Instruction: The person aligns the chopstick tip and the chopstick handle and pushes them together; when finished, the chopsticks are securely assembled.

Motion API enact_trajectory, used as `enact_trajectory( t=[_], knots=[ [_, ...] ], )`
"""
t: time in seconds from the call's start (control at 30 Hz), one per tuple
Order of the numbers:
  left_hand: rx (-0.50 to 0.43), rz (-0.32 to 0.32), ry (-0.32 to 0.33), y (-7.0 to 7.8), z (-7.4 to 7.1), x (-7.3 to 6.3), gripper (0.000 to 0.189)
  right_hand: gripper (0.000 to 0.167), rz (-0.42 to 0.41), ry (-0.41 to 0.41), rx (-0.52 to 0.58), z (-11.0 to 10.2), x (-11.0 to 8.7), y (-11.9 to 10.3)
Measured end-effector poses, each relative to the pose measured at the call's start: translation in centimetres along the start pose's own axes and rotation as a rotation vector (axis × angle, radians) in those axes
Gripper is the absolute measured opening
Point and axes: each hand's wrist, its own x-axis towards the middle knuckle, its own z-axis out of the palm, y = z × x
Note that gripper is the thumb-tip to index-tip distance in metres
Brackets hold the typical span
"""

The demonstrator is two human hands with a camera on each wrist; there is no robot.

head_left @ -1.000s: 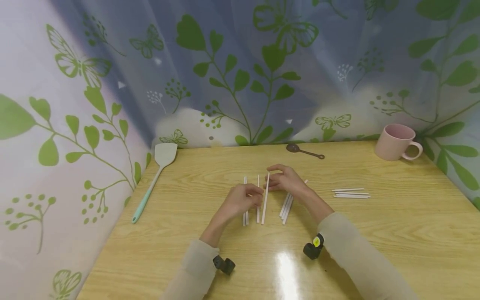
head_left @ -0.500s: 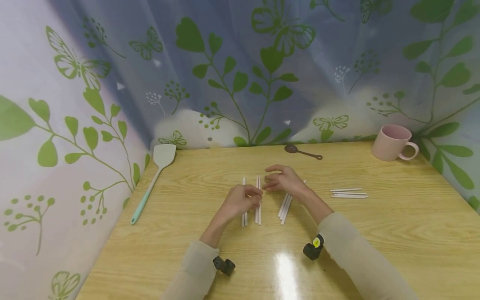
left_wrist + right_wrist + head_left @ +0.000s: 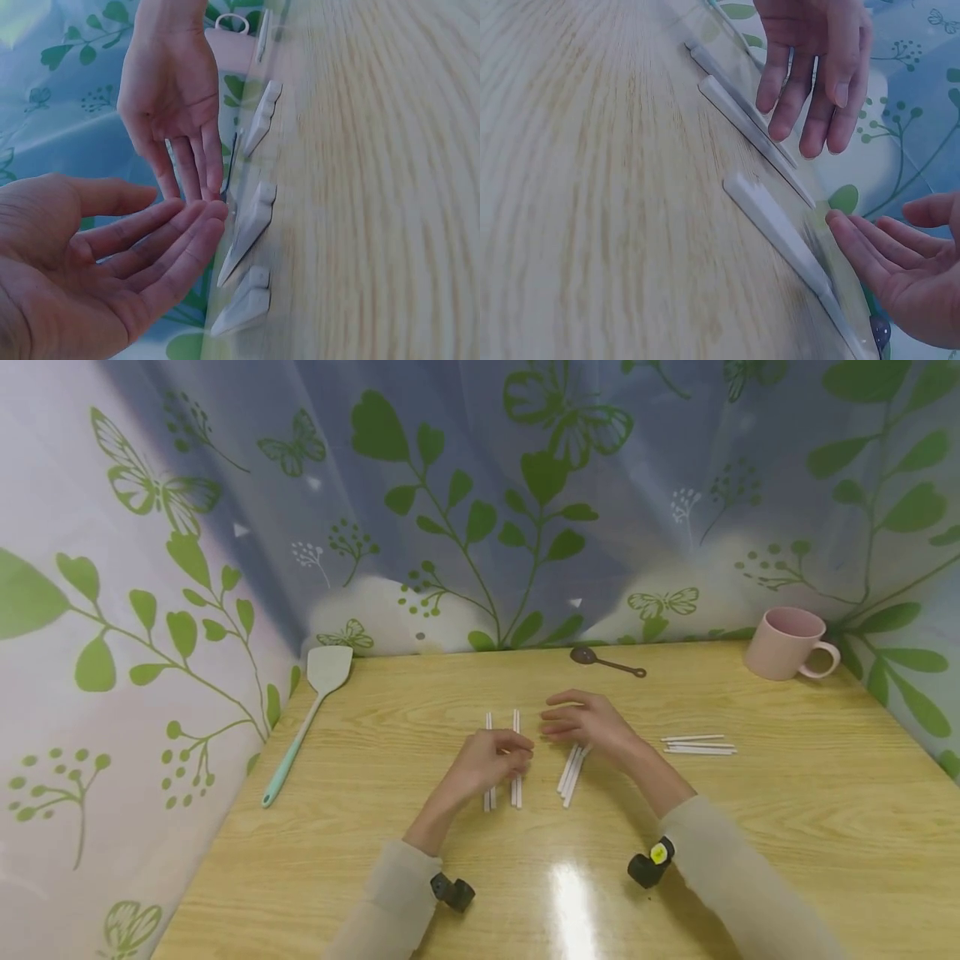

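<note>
Both hands hover over thin white sticks laid out on the wooden table. My left hand (image 3: 489,758), fingers loosely bent and holding nothing, covers the middles of a left pair of sticks (image 3: 488,799) and a middle pair (image 3: 516,792). In the left wrist view its palm (image 3: 112,262) shows bare. To the right, my right hand (image 3: 588,720) has its fingers stretched toward the left, also with nothing in them. Its palm and wrist overlap the far ends of a slanted bundle of sticks (image 3: 572,779). Fingertips of both hands face each other across a gap.
Farther right lies another small group of white sticks (image 3: 697,747), set crosswise. A brown spoon (image 3: 609,662) and a pink mug (image 3: 786,645) stand near the back edge. A pale spatula with a mint handle (image 3: 306,722) lies at the left, by the patterned curtain (image 3: 450,510).
A stick that leaned apart between the hands now lies beside another as the middle pair. My right hand has since drawn away to the right; the left hand has shifted slightly right.
</note>
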Motion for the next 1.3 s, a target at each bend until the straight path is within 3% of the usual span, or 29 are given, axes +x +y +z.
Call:
enact_trajectory(
  t=[0.13, 0.37, 0.7, 0.97, 1.1, 1.3],
  knots=[
    [-0.025, 0.042, -0.038, 0.5, 0.9, 0.3, 0.025, 0.047, -0.006, 0.003, -0.001, -1.3, -1.1, 0.3],
    [0.015, 0.103, -0.070, 1.2, 2.6, 1.3, 0.026, 0.048, -0.014, 0.023, 0.068, -3.6, -2.9, 1.1],
    [0.109, 0.096, -0.028, 2.9, 5.0, 4.2, 0.030, 0.055, -0.061, 0.065, 0.014, -7.5, -6.7, 1.4],
    [0.137, 0.089, -0.025, 3.6, 6.7, 6.7, 0.027, 0.047, -0.121, 0.105, -0.006, -10.9, -9.7, 2.4],
    [0.160, 0.059, -0.010, 3.4, 7.3, 7.7, 0.027, 0.048, -0.151, 0.138, -0.077, -12.3, -10.9, 2.8],
    [0.153, 0.000, 0.008, 3.1, 8.0, 8.6, 0.026, 0.047, -0.147, 0.223, -0.297, -13.9, -12.4, 3.2]
  ],
)
